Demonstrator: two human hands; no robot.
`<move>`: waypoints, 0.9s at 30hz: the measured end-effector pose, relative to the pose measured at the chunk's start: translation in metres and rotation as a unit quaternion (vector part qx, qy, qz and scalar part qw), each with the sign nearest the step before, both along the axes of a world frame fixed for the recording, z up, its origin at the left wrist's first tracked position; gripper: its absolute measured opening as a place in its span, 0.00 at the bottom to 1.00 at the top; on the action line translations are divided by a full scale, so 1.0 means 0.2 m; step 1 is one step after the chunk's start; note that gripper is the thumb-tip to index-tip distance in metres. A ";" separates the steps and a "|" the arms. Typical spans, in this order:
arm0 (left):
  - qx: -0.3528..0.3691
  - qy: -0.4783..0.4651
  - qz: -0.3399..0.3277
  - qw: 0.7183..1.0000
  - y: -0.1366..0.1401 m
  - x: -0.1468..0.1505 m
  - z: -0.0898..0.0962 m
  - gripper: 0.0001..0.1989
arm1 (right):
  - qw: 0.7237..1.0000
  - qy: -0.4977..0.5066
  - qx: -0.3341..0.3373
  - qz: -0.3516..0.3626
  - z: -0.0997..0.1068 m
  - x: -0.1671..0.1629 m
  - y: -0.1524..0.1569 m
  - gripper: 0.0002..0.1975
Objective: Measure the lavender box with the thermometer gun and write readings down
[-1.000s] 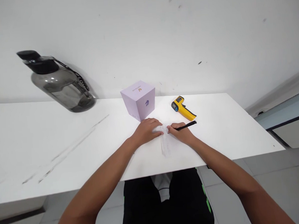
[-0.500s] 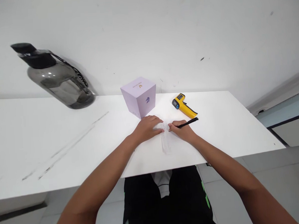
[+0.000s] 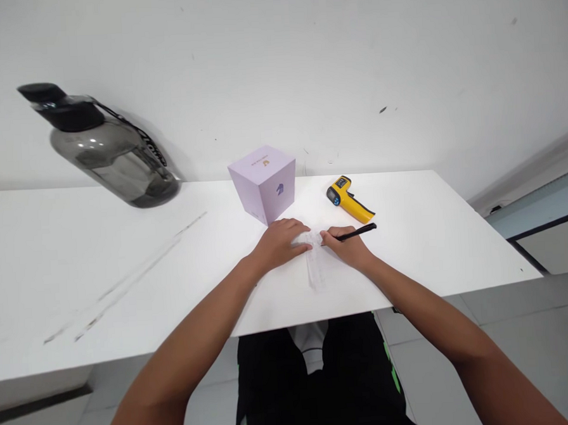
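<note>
Little has changed in the last second: the view tips slightly, and the pen shifts only a touch against the paper, while everything else on the tabletop keeps its place. Such small movement suggests fine, steady work with the pen, both hands settled.

The right hand has its thumb and fingers closed on the pen, the tip down by the right margin of the paper and the black barrel leaning out to the right. Whether the tip touches the paper is too small to tell. The left hand lies to the left with thumb and forefinger apart, their ends resting on the paper's far part, which seems to steady it.

The paper is a narrow, whitish strip, thin and a little see-through, hard to pick out against the white top. It lies between the hands, its long side running towards the near edge and its lower end stopping short of that edge. Faint marks show on it, too blurred to read.

Towards the far edge stands the lilac box, one bottom corner just beside the left hand; I cannot tell whether they touch. The yellow thermometer lies right of it, well short of the far right corner.
</note>
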State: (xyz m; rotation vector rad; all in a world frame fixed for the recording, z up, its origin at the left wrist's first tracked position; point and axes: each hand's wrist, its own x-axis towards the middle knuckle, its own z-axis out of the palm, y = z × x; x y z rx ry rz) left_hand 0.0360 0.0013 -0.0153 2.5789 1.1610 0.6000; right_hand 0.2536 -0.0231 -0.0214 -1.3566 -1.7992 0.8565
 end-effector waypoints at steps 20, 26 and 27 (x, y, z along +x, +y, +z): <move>0.001 -0.001 0.005 1.000 0.00 0.00 -0.01 0.20 | 1.000 0.011 -0.019 0.003 0.00 0.01 0.00 0.19; 0.001 0.006 0.009 1.000 0.00 -0.01 -0.01 0.21 | 0.996 0.056 0.010 -0.070 0.04 0.01 0.00 0.21; 0.002 0.006 0.008 1.000 0.00 -0.01 -0.01 0.21 | 0.996 0.041 0.022 -0.073 0.04 0.01 0.00 0.21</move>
